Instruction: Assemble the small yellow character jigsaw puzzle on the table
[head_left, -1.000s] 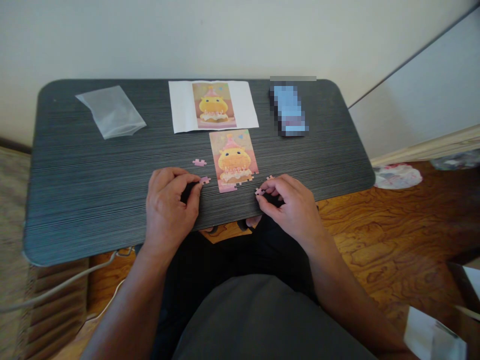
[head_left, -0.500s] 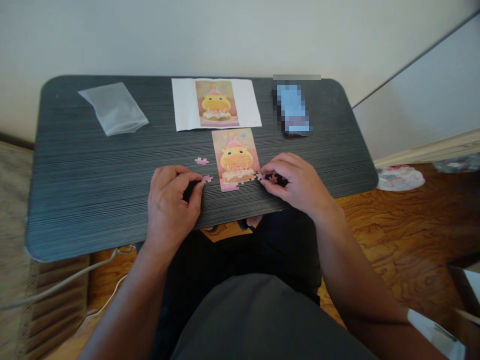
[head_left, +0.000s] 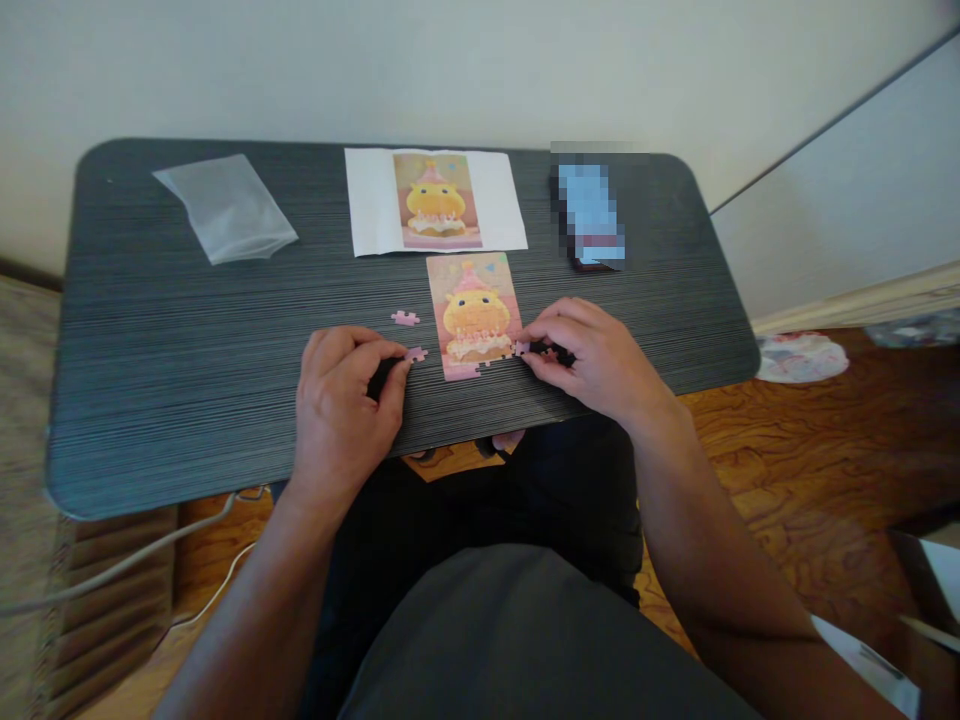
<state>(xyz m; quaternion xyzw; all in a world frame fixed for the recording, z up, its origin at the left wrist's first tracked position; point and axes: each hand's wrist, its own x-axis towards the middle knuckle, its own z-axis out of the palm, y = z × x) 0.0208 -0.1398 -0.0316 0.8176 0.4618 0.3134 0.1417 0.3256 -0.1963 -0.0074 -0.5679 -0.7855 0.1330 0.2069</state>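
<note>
A jigsaw puzzle (head_left: 478,312) showing a yellow figure with a party hat and cake lies on the dark table, its lower right edge notched. My left hand (head_left: 349,385) pinches a pink puzzle piece (head_left: 416,355) between thumb and forefinger, left of the puzzle. Another pink piece (head_left: 406,318) lies loose just above it. At the puzzle's lower right edge, my right hand (head_left: 589,355) has a small pinkish puzzle piece (head_left: 520,348) between its fingertips. One more piece (head_left: 550,355) lies partly hidden under the right fingers.
A white sheet (head_left: 371,205) with the same picture printed on it lies behind the puzzle. A clear plastic bag (head_left: 232,212) is at the back left. A blurred-out phone-like object (head_left: 590,215) lies at the back right. The table (head_left: 172,380) ends close to my body.
The view has shifted slightly. My right hand keeps its piece against the puzzle's lower right edge, fingertips a little closer in. My left hand stays in place with its piece.
</note>
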